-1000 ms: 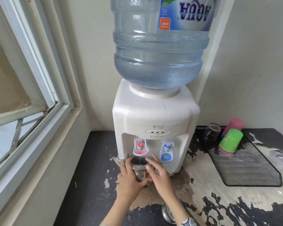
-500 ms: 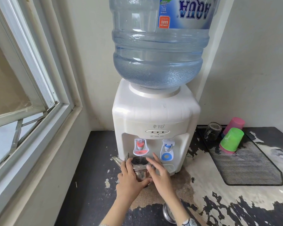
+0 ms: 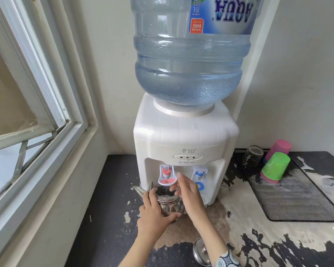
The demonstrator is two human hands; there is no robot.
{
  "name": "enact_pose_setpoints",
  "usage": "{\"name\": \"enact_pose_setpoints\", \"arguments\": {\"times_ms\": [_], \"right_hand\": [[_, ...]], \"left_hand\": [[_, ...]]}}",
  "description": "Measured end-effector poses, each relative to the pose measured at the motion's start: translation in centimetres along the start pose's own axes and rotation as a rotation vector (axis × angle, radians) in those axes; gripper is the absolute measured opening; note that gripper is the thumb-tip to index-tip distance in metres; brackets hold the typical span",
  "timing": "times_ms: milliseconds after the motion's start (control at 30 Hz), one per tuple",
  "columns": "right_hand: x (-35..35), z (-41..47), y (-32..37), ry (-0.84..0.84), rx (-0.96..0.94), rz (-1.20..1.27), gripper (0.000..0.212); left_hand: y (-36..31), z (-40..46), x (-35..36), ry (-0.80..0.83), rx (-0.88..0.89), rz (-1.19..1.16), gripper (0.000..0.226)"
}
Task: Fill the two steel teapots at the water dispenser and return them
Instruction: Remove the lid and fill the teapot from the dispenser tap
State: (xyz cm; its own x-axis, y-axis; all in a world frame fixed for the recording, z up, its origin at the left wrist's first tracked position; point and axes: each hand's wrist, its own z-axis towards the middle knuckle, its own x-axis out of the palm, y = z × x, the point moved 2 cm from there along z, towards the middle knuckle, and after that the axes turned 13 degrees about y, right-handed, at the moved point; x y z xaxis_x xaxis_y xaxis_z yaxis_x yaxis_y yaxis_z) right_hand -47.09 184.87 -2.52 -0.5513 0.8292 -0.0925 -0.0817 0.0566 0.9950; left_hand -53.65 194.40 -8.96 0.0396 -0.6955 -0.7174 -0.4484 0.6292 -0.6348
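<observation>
A small steel teapot [image 3: 167,203], lid off, stands on the counter under the red tap [image 3: 167,175] of the white water dispenser [image 3: 183,139]. Its spout points left. My left hand [image 3: 154,214] wraps around the pot's body. Just right of the pot's mouth my right hand [image 3: 189,191] hovers with fingers apart, fingertips close to the red tap's lever, holding nothing. The blue tap [image 3: 199,175] is partly hidden behind that hand. A shiny steel lid [image 3: 201,251] lies on the counter under my right forearm. Only this one teapot shows.
A large water bottle [image 3: 189,54] sits on the dispenser. To the right, a black mesh mat [image 3: 297,201] carries an upturned glass [image 3: 253,156], a green cup [image 3: 275,166] and a pink cup [image 3: 279,149]. A window frame [image 3: 46,116] runs along the left; the counter [image 3: 278,237] has peeling paint.
My right hand has lifted off the teapot's side and risen toward the red tap lever. My left hand stays on the pot.
</observation>
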Motion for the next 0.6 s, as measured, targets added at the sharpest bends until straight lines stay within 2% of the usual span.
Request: {"name": "enact_pose_setpoints", "arguments": {"times_ms": [367,600], "right_hand": [[-0.51,0.06,0.73,0.137,0.14,0.083,0.03],[-0.59,-0.22,0.38,0.165,0.117,0.099,0.024]], "left_hand": [[-0.01,-0.17,0.01,-0.012,0.007,-0.01,0.104],[-0.07,-0.23,0.03,-0.016,0.014,-0.022,0.104]]}}
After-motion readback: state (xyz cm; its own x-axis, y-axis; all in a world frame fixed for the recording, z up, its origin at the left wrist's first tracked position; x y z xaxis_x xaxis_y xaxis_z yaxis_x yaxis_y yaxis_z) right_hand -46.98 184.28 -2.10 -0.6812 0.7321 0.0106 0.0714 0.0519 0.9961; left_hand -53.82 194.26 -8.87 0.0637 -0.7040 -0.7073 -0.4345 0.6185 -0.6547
